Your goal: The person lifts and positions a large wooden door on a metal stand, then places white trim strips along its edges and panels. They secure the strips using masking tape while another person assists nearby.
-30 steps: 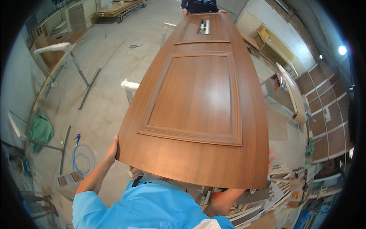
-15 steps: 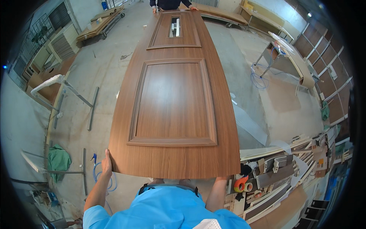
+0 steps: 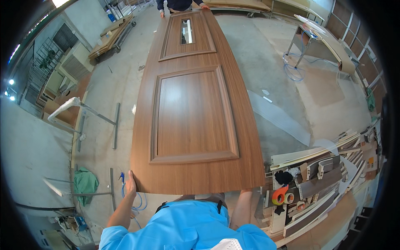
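Brown wooden door held flat and level above the concrete floor, carried lengthwise away from the wearer. Two raised panels on its face, the far one with a narrow glazed slot. Left hand clamped on the near left corner, fingers up along the edge, thumb side against the wood. Right hand hidden under the near right corner; only the forearm showing, rising to the door's underside, so grip there impossible to judge. At the far end, another person's hands holding the opposite edge. To the right, close by the near corner, a heap of offcut profiles with an orange tape roll. To the left, a green cloth and a coil of blue hose on the floor. Further left, a metal trestle wrapped in plastic. Well off at the far right, a workbench
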A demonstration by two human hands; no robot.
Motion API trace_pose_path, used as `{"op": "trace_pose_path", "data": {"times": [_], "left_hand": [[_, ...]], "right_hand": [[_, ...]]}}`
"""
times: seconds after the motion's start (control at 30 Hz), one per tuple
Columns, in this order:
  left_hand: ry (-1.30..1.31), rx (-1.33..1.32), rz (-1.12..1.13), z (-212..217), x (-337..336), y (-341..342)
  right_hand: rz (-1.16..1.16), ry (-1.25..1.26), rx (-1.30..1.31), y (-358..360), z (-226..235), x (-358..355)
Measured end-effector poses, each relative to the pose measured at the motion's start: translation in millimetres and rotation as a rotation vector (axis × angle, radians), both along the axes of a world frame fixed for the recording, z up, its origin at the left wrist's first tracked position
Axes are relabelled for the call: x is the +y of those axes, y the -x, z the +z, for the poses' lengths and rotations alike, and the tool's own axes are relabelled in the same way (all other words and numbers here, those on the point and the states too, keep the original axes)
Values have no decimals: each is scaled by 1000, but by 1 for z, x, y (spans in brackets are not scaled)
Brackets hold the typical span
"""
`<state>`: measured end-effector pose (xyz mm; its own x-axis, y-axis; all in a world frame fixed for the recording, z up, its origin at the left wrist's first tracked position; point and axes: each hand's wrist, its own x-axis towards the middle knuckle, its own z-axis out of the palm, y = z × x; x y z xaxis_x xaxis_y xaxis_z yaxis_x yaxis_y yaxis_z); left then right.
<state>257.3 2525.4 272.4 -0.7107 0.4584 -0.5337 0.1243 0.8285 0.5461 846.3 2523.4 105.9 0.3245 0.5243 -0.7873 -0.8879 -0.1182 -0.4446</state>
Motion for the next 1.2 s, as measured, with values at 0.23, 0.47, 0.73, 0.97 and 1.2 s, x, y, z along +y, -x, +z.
{"op": "trace_pose_path", "data": {"times": [0.23,0.47,0.73,0.97,1.2], "left_hand": [[-1,-35,-11,-45,-5,10],[4,-76,-11,-63,-6,9],[78,-29,-52,-54,-7,0],[20,54,-102,-56,-8,-10],[-117,59,-206,-59,-21,-15]], "right_hand": [[17,38,28,0,-8,2],[39,79,39,-6,-14,1],[79,117,10,-17,-22,2],[88,122,-41,-38,-19,-4],[45,170,-165,-78,-4,-21]]}}
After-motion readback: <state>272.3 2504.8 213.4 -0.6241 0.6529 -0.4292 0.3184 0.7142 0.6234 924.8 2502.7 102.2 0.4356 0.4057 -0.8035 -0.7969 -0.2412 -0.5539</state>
